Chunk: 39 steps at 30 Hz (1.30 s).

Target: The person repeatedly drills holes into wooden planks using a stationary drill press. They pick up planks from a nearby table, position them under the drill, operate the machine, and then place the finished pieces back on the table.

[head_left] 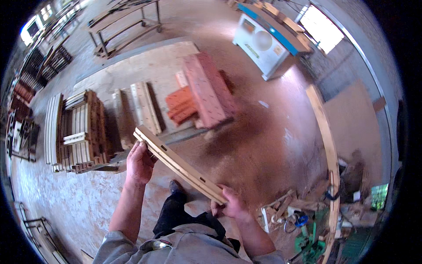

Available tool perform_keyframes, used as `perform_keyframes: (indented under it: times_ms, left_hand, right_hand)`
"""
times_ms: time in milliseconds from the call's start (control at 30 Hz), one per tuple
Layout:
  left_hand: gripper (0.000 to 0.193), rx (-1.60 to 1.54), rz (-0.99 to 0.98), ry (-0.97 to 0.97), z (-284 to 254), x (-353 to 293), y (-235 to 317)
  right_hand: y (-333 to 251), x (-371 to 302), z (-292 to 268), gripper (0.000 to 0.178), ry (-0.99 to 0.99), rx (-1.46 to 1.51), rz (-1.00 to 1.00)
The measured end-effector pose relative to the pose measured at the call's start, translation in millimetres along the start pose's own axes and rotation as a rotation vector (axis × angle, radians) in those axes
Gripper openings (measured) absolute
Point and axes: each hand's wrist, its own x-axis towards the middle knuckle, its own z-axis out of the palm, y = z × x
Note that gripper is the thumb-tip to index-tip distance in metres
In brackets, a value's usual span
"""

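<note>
A pale wooden rail [178, 163] with dark slots cut in its face slants across in front of my body, off the floor. My left hand [140, 163] is closed round its upper left end. Its lower right end sits in my right hand [231, 202], fingers wrapped about it. Long grooves or seams run along the wood; I cannot tell whether it is one piece or more pressed together. Beyond it, several loose boards [144, 108] lie on a low platform [127, 66], next to a stack of reddish-painted timbers [206, 92].
Left of the platform boards stands a stack of slatted wooden frames [77, 132]. A white machine with a blue edge [259, 42] is at the back right. On the right stands a long wooden beam [325, 132], with wood scraps [281, 207] and a green tool [310, 242] near its foot. A wheeled rack [127, 26] stands far back.
</note>
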Motion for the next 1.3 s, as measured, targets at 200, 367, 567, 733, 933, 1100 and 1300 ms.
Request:
perform_keyframes:
  times_ms: [200, 367, 567, 733, 933, 1100, 1300]
  left_hand:
    - [0.027, 0.124, -0.082, -0.167, 94.5, -64.0, -105.4]
    - [0.039, 0.232, -0.138, -0.396, 195.8, -119.9, -187.2]
    - [0.031, 0.320, -0.254, -0.567, 296.7, -174.2, -282.7]
    - [0.022, 0.330, -0.335, -0.760, 375.0, -219.7, -353.2]
    - [0.034, 0.260, -0.519, -0.956, 433.3, -242.7, -432.8]
    - [0.031, 0.369, -0.549, -1.168, 477.5, -271.7, -501.5]
    - [0.049, 0.628, -0.385, -1.471, 474.9, -297.7, -551.3]
  right_hand:
    - [16.3, -148.7, -61.1, 0.064, 0.140, 0.186, -0.203]
    - [33.7, -276.6, -107.6, 0.051, 0.340, -0.016, -0.368]
    - [32.3, -408.4, -117.6, 0.040, 0.682, -0.193, -0.599]
    - [34.8, -484.3, -128.4, 0.043, 1.061, -0.738, -0.440]
    - [5.1, -538.3, -125.6, 0.042, 1.120, -0.797, -0.296]
    - [-45.2, -537.3, -147.0, 0.038, 1.300, -0.774, -0.461]
    - [-68.2, -550.9, -207.5, 0.030, 1.441, -0.297, -0.892]
